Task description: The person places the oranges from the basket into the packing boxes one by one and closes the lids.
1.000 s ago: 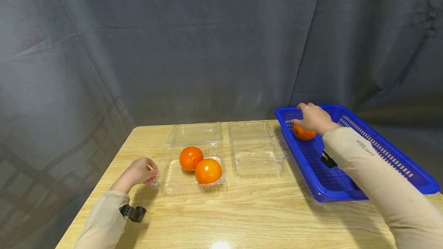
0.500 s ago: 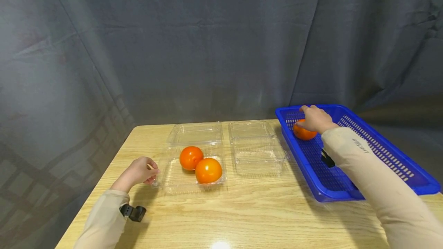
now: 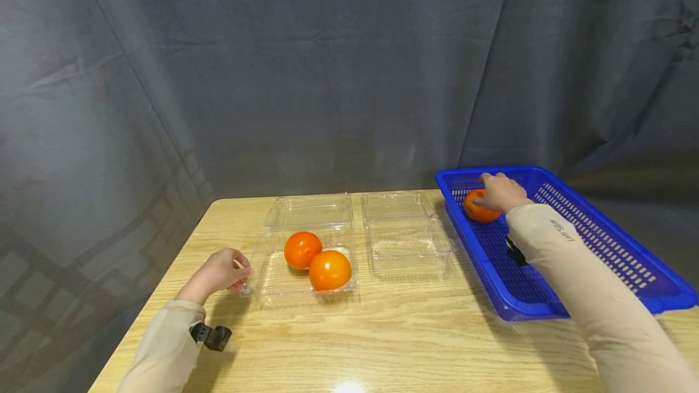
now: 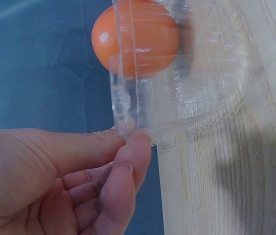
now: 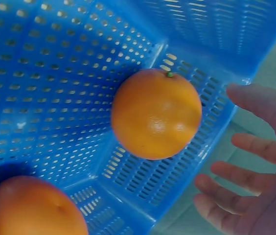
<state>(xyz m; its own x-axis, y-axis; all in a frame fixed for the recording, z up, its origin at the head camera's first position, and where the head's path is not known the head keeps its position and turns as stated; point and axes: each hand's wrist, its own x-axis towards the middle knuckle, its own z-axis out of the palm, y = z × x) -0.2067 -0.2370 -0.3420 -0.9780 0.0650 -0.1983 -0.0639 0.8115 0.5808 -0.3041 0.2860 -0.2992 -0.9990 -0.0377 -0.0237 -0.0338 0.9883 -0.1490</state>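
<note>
My left hand (image 3: 215, 272) pinches the rim corner of a clear plastic clamshell box (image 4: 196, 93) between thumb and index finger. Two oranges sit inside this box: a redder one (image 3: 302, 250) and, touching it, a brighter one (image 3: 330, 270). Over the far end of a blue basket (image 3: 491, 290), my right hand (image 3: 503, 191) is held with fingers spread. An orange (image 5: 156, 115) with a green stem end lies in the basket, near those fingers but apart from them in the right wrist view. Another orange (image 5: 35, 208) lies farther along; my right arm hides it in the head view.
A second clear clamshell box (image 3: 406, 238) stands opened between the filled box and the basket. The filled box's lid (image 3: 311, 211) lies folded back. All rest on a wooden table (image 3: 382, 338), with a grey curtain (image 3: 327, 77) behind its far edge.
My right hand has shifted slightly right and toward me over the basket, uncovering more of the orange there. My left hand has stayed at the box rim.
</note>
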